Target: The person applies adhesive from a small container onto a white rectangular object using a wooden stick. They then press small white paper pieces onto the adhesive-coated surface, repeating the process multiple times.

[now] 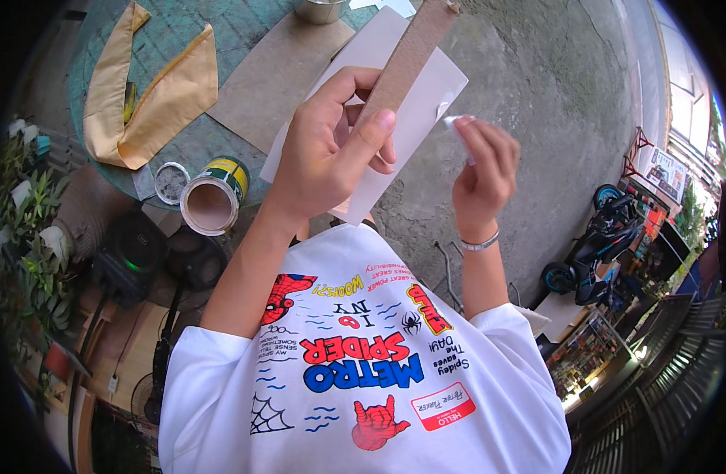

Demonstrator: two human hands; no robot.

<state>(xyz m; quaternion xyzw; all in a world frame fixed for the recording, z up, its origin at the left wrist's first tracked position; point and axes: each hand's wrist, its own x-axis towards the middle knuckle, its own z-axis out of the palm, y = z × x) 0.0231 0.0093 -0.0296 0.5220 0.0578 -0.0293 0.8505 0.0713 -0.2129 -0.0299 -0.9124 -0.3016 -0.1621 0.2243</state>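
Note:
In front of my chest, my left hand [327, 150] is closed around a long brown cardboard-like strip [416, 51], thumb on top. Behind the strip lies a flat white sheet [430, 95], held by the same hand and tilted. A small curled white bit sticks up at the sheet's right edge. My right hand [485, 170] is just right of that edge, apart from it, with bent fingers closed on a small white scrap [460, 130]. Whether the scrap is paper or film I cannot tell.
A round green table [248, 28] holds a folded yellow cloth [173, 95], a brown board [280, 71], a metal tin [319, 9], a small round container [171, 183] and an open paint can [210, 207] near its edge. A black speaker [130, 253] stands left; a motorbike [604, 245] right.

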